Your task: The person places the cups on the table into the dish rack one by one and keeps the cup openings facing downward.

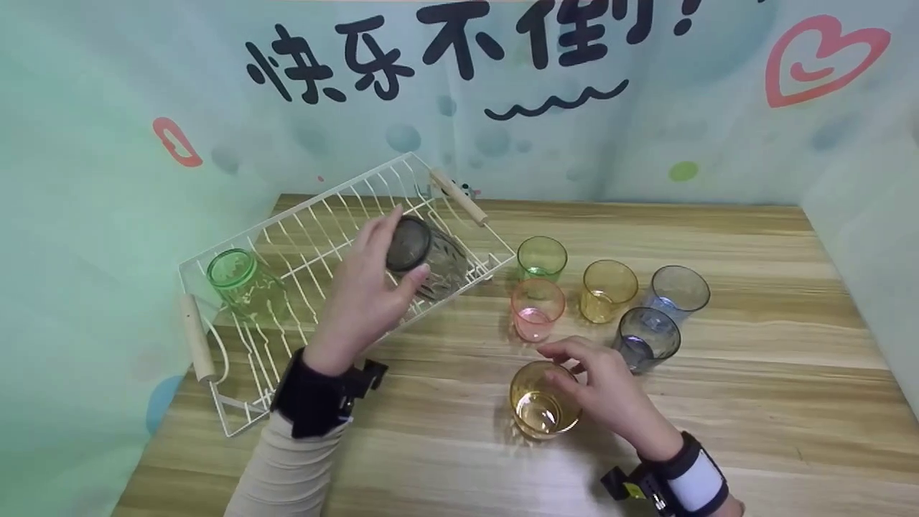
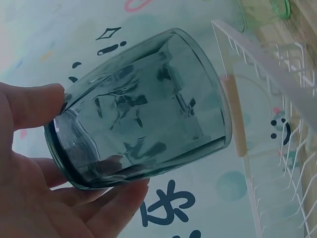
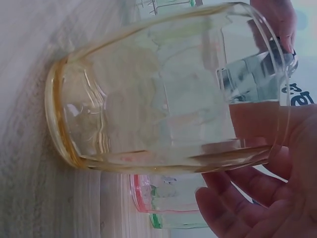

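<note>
In the head view my left hand [image 1: 366, 280] holds a dark grey glass [image 1: 431, 266] upside down over the right part of a white wire rack [image 1: 309, 266]. In the left wrist view, thumb and fingers wrap its base end. My right hand [image 1: 603, 380] is at the rim of an amber glass [image 1: 538, 420], which is mouth up at the front. The right wrist view shows the thumb through the amber glass wall and the other fingers curled along the far side. A green glass [image 1: 248, 283] leans upside down at the rack's left end.
Right of the rack stand upright glasses: green [image 1: 542, 255], pink [image 1: 537, 316], yellow [image 1: 607, 294], blue [image 1: 678, 291] and dark grey [image 1: 646, 345]. The rack has wooden handles [image 1: 195, 337] at both ends. A printed cloth [image 1: 502, 143] hangs behind the wooden table [image 1: 775, 395].
</note>
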### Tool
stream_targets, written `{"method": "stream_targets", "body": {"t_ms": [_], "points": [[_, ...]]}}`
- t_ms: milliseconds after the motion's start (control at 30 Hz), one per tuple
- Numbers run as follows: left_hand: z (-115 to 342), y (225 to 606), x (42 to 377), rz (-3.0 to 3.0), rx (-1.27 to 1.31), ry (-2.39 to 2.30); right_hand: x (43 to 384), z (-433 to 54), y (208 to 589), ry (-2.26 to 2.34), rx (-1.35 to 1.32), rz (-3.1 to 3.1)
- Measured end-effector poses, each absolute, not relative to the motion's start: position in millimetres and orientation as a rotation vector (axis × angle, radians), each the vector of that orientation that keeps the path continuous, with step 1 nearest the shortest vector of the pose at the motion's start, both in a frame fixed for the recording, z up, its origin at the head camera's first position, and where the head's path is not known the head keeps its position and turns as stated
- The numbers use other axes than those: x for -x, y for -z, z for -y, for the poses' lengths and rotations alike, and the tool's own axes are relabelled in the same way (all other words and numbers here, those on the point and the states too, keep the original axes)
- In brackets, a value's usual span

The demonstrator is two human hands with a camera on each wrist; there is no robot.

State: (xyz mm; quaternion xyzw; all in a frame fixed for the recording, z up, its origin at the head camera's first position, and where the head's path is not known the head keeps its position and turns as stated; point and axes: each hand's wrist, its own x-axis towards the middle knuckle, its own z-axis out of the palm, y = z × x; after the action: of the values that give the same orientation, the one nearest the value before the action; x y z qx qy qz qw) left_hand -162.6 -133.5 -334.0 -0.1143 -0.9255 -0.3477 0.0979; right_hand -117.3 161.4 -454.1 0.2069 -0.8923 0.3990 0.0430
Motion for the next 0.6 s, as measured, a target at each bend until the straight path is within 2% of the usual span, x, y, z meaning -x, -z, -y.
{"method": "stream_targets", "body": {"t_ms": [333, 600], "points": [[165.8, 327.4, 178.1, 2.743, 0.285, 0.993, 116.2, -159.4, 458.9, -1.176, -0.578, 2.774], [185.0, 320.7, 185.8, 2.77, 0.138, 0.939, 116.1, -160.1, 459.6, -1.206, -0.533, 2.802]]}}
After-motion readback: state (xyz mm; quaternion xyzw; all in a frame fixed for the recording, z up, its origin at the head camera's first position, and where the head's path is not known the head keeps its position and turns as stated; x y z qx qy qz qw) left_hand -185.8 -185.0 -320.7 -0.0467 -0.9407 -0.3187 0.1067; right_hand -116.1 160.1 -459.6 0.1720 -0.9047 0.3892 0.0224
